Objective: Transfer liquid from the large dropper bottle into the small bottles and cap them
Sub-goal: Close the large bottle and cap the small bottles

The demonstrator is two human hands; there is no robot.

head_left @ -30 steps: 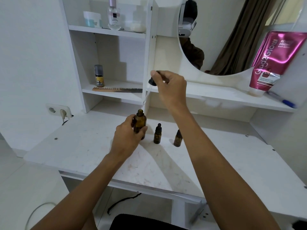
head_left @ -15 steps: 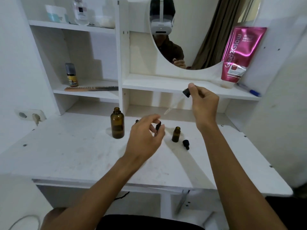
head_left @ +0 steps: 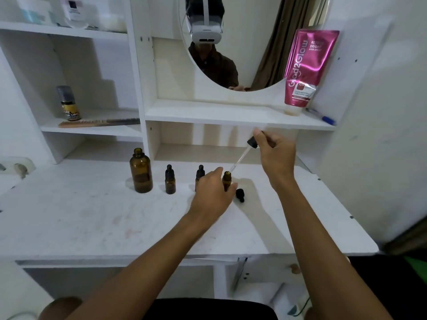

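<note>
Right hand pinching glass dropper by its bulb, tip at mouth of uncapped small amber bottle on white desk, left hand fingers curled around it; large bottle open at left

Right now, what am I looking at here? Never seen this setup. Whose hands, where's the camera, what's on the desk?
There is no machine: a person works with bare hands, filmed by one wide-angle camera on their head, looking forward and down. The round mirror reflects the headset.

On the white desk stand a large amber glass bottle, uncapped, and two small amber bottles with black dropper caps. A loose small black cap lies near a third small amber bottle, open.

The left hand steadies that open bottle. The right hand holds the large bottle's glass dropper by its black bulb, tip at the open bottle's mouth.
</note>
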